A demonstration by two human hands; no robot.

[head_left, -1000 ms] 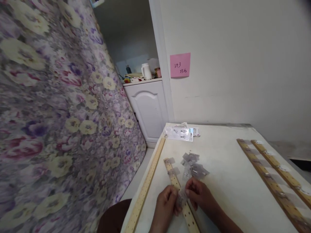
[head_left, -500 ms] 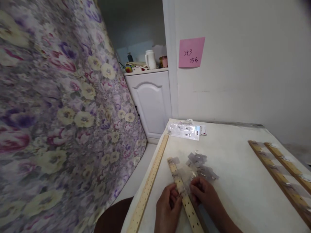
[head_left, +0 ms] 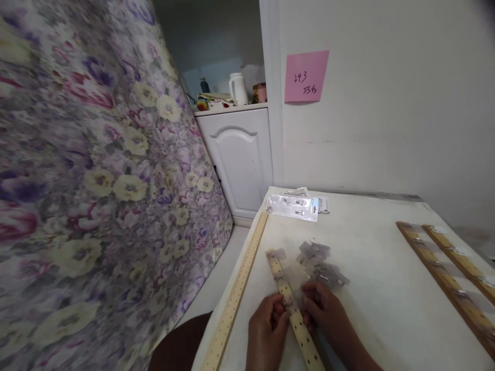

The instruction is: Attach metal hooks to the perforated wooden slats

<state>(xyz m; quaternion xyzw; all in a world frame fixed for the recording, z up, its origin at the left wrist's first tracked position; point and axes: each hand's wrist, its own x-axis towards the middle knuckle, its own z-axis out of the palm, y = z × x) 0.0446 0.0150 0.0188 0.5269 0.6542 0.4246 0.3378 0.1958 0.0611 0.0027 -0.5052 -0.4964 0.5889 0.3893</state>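
A pale wooden strip with rows of holes [head_left: 305, 342] lies on the table between my hands, with small metal hooks on clear plastic squares along its far part. My left hand [head_left: 266, 327] is closed at the strip's left edge, thumb and fingertips beside the nearest hook [head_left: 289, 301]. My right hand [head_left: 327, 314] is closed in a pinch at the right edge, on the clear plastic square of that hook; the fingers partly hide it. Just beyond my right hand is a loose pile of hooks on clear squares [head_left: 323, 268].
A longer perforated strip [head_left: 240, 288] lies along the table's left edge. Clear hook packaging [head_left: 294, 207] rests at the far end. Two brown strips with hooks [head_left: 436, 265] lie on the right. A floral curtain [head_left: 116, 206] hangs at left, and a pink note [head_left: 307, 77] is on the wall.
My right hand has moved slightly, its fingertips drawing a clear plastic square down to the strip's right edge. My left hand stays at the strip. The view has tilted a little.
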